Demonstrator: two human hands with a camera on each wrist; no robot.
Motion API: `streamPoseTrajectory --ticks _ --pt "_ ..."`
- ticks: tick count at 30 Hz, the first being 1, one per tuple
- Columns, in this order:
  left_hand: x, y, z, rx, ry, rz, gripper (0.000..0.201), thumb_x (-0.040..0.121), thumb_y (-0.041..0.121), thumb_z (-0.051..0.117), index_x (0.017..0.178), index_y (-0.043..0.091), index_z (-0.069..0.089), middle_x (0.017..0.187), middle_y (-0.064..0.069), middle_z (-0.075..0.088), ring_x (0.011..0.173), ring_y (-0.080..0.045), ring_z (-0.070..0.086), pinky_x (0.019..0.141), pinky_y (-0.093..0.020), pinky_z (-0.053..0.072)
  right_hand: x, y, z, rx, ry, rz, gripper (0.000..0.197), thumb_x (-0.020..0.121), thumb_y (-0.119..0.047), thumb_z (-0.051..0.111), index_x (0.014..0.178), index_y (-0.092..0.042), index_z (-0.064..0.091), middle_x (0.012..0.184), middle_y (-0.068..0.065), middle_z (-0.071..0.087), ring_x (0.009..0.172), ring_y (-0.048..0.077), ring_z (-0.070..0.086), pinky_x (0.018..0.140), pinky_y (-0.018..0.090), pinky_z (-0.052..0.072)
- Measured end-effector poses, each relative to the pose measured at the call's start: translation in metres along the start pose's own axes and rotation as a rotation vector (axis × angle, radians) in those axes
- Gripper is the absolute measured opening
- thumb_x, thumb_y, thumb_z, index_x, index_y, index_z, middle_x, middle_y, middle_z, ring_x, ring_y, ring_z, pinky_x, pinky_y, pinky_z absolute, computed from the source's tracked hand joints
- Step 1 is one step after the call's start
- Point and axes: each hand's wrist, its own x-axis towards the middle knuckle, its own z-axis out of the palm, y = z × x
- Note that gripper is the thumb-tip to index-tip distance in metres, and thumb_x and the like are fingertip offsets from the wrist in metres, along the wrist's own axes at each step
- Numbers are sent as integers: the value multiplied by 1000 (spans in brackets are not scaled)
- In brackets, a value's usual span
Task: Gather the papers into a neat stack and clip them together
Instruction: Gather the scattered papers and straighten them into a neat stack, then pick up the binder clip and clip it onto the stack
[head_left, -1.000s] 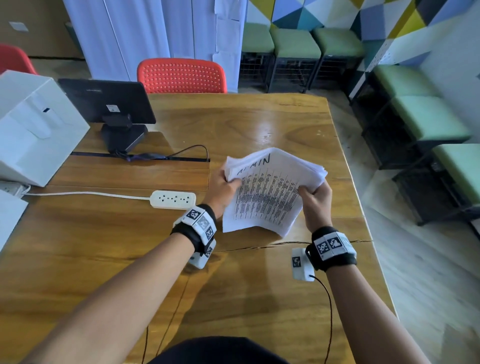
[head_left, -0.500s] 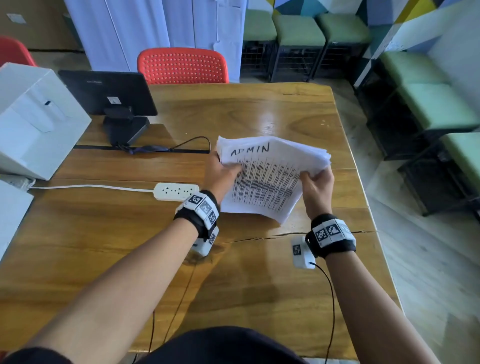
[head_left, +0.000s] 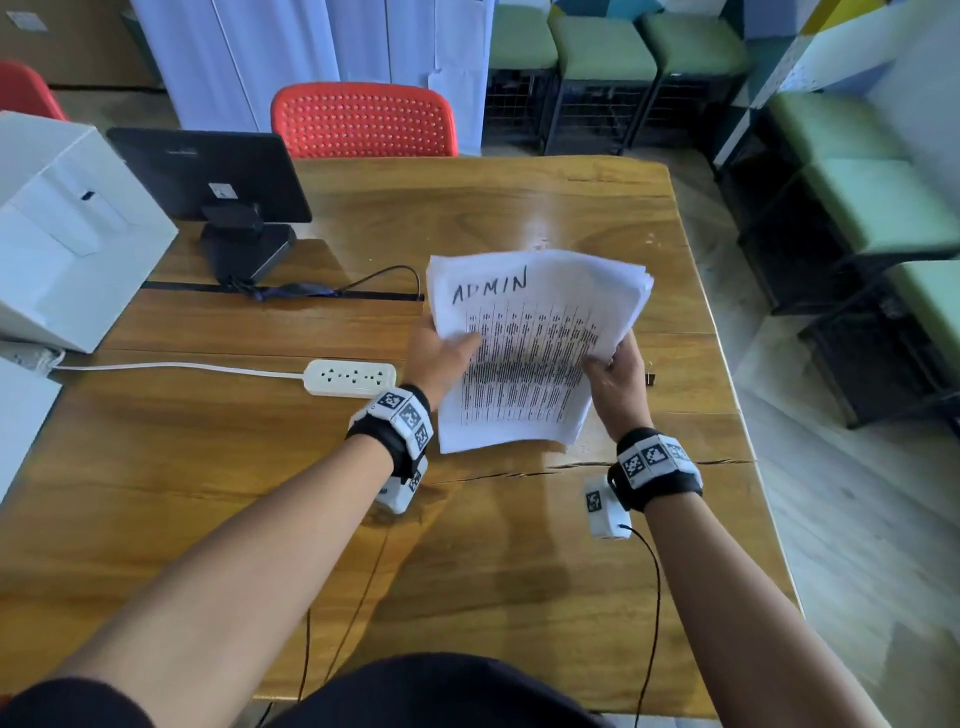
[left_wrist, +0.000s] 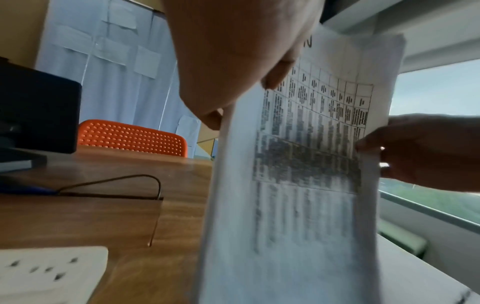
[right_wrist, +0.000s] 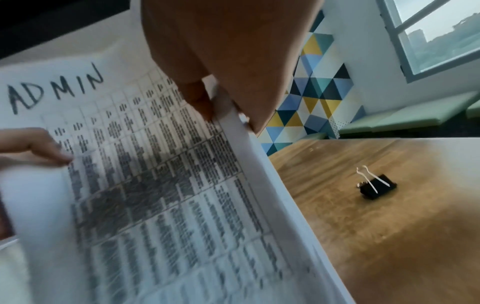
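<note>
A stack of white papers (head_left: 530, 348) with a printed table and the handwritten word ADMIN on top is held above the wooden table (head_left: 260, 493), tilted. My left hand (head_left: 441, 353) grips its left edge, thumb on the top sheet. My right hand (head_left: 613, 374) pinches the right edge, where the sheet edges fan out unevenly. The left wrist view shows the papers (left_wrist: 298, 164) between both hands. In the right wrist view the papers (right_wrist: 155, 185) fill the left side, and a black binder clip (right_wrist: 376, 185) lies on the table to the right of them. In the head view only a sliver of the clip (head_left: 649, 378) shows behind my right hand.
A white power strip (head_left: 350, 378) with its cable lies left of my left hand. A dark monitor (head_left: 208, 176) on a stand and a white box (head_left: 67, 234) stand at the back left. A red chair (head_left: 363, 122) is behind the table. The table edge runs along the right.
Both hands have turned and shifted the stack slightly, so the ADMIN page faces up more squarely. Both hands keep their hold on its edges.
</note>
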Motion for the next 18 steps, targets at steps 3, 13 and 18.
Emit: streamPoseTrajectory --ticks 3,13,18 --pt "13 -4 -5 13 47 -56 47 76 9 72 119 2 55 105 -6 66 92 -18 64 81 -33 55 8 6 -9 33 -133 112 36 82 14 52 115 0 50 100 11 65 82 15 63 70 28 57" --pt "-12 -126 3 103 25 -439 50 76 -7 69 122 7 55 114 -13 65 95 -25 60 85 -34 51 -40 113 3 -92 -376 611 37 84 12 56 115 -8 52 108 25 66 94 40 67 80 51 57" --pt "-11 -156 9 134 7 -462 56 70 -4 72 122 13 58 115 -12 68 100 -30 63 86 -37 53 -40 134 -6 -328 -530 587 35 82 -2 68 114 -5 55 100 16 69 91 32 68 85 48 57"
